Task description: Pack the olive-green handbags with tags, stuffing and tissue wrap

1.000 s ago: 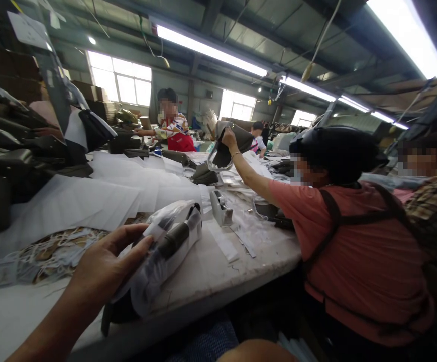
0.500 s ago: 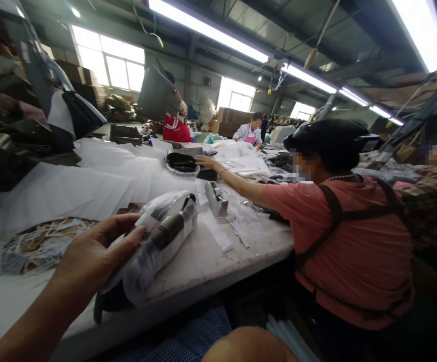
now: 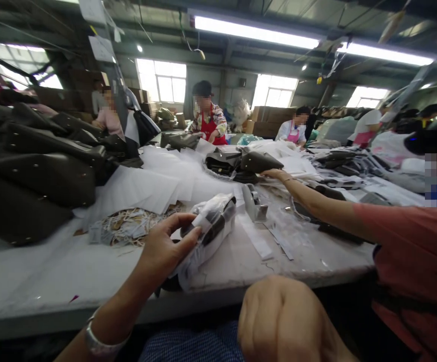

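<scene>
My left hand [image 3: 169, 244] grips a dark bundle wrapped in clear plastic and white paper [image 3: 214, 218], thumb and fingers pinching its near end. The bundle rests at the table's front edge, its lower part hanging in shadow. Close to the camera, my right hand [image 3: 279, 322] is curled into a fist, knuckles toward me; anything inside it is hidden. Left of the bundle lies a heap of tags with pale strings [image 3: 128, 226]. Just right of it stands a grey metal holder [image 3: 254, 203], with white paper strips [image 3: 258, 241] beside it.
Dark olive bags [image 3: 48, 176] are piled at the left. White sheets [image 3: 139, 188] fan across the table [image 3: 71, 281]. From the right, a co-worker's hand [image 3: 275, 173] reaches to a dark bag [image 3: 259, 161]. Other people stand beyond the table.
The view has swung left, bringing the bag pile into sight. My right hand has risen into view as a fist. The co-worker's hand is now at a raised dark bag; my left keeps its grip.
</scene>
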`<state>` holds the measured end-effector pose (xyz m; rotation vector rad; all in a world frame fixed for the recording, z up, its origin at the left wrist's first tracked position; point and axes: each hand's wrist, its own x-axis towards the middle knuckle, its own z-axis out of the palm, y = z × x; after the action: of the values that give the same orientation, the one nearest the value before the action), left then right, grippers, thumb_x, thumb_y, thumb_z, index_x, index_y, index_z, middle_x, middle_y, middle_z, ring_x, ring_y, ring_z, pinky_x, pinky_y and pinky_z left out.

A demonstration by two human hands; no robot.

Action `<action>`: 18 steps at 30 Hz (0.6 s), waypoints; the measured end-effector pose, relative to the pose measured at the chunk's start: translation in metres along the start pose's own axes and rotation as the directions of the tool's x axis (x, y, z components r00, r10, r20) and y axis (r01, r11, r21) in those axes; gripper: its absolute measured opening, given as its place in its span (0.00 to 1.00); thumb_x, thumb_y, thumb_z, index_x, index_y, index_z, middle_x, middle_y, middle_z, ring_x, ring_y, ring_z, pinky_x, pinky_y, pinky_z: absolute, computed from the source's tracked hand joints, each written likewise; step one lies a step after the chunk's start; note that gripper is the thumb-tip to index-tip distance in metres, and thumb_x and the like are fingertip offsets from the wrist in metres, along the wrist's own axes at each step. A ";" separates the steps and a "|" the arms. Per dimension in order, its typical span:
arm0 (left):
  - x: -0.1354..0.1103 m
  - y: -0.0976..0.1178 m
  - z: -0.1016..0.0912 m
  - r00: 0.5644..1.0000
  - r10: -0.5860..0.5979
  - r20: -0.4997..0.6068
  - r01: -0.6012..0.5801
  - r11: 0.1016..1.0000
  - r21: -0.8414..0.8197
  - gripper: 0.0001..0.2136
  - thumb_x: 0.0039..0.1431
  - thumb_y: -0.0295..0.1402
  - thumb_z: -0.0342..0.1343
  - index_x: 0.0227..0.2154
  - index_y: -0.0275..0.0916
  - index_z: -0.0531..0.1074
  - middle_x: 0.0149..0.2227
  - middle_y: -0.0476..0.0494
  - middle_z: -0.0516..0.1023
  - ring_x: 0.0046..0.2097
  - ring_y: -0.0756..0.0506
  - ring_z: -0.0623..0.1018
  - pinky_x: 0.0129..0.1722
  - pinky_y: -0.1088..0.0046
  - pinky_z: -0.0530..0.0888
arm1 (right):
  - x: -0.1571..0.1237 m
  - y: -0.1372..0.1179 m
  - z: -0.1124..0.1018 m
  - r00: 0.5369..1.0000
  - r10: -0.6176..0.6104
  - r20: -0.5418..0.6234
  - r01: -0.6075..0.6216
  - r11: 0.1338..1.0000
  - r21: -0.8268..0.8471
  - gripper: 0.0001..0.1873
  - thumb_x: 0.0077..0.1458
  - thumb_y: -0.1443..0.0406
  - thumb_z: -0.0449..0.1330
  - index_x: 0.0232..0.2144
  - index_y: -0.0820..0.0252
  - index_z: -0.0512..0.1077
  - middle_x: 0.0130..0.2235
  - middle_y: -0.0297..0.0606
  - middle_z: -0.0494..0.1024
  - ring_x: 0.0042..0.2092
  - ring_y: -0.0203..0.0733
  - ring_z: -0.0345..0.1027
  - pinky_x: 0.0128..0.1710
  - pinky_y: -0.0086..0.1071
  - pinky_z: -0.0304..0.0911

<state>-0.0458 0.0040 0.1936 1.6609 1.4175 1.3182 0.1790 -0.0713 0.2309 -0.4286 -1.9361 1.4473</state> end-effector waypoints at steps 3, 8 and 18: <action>-0.004 0.002 0.004 0.999 0.051 -0.001 -0.051 0.997 0.060 0.16 0.55 0.45 0.62 0.43 0.43 0.77 0.43 0.46 0.82 0.46 0.42 0.79 0.49 0.66 0.74 | 0.020 0.005 -0.003 0.947 -0.045 -0.319 0.002 0.991 -0.135 0.20 0.58 0.49 0.63 0.22 0.56 0.75 0.20 0.33 0.71 0.22 0.34 0.64 0.23 0.27 0.62; -0.009 0.004 0.008 0.998 0.063 -0.026 -0.060 0.993 0.100 0.14 0.54 0.43 0.62 0.42 0.44 0.77 0.42 0.47 0.81 0.45 0.42 0.79 0.48 0.66 0.74 | 0.054 0.049 -0.013 0.792 -0.054 -0.608 -0.108 0.968 -0.227 0.14 0.57 0.56 0.64 0.26 0.60 0.77 0.21 0.32 0.71 0.22 0.33 0.60 0.22 0.26 0.58; -0.013 0.006 0.012 0.996 0.073 -0.056 -0.065 0.988 0.143 0.13 0.54 0.44 0.62 0.41 0.46 0.77 0.43 0.49 0.81 0.47 0.42 0.78 0.48 0.67 0.73 | 0.062 0.078 -0.011 0.691 -0.013 -0.723 -0.211 0.953 -0.219 0.21 0.55 0.52 0.65 0.20 0.61 0.72 0.19 0.30 0.67 0.22 0.33 0.58 0.21 0.27 0.53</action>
<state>-0.0316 -0.0082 0.1903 1.7894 1.5323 1.3440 0.1322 0.0006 0.1789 -1.0790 -1.4596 0.8354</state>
